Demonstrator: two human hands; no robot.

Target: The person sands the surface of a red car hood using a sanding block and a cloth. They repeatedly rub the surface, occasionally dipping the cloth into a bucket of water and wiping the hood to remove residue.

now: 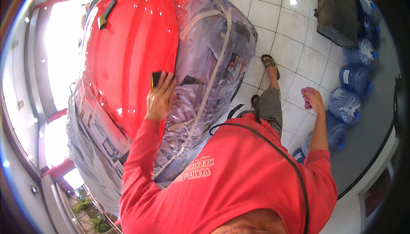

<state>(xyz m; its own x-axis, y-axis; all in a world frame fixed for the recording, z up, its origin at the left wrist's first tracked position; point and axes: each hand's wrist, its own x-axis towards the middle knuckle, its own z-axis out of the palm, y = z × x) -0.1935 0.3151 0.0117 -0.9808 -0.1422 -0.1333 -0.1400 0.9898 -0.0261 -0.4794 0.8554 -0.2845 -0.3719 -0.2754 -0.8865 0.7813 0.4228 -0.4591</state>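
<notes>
Your left hand (161, 97) has its fingers closed over the dark block (155, 79) on the red panel (132, 41), near the plastic-wrapped edge; the block sticks out left of the fingers. Your right hand (316, 101), gripping a pink cloth (307, 96), is well apart. Fingers cover the block's right side, so can't confirm its long axis; left thumb's hidden.
</notes>
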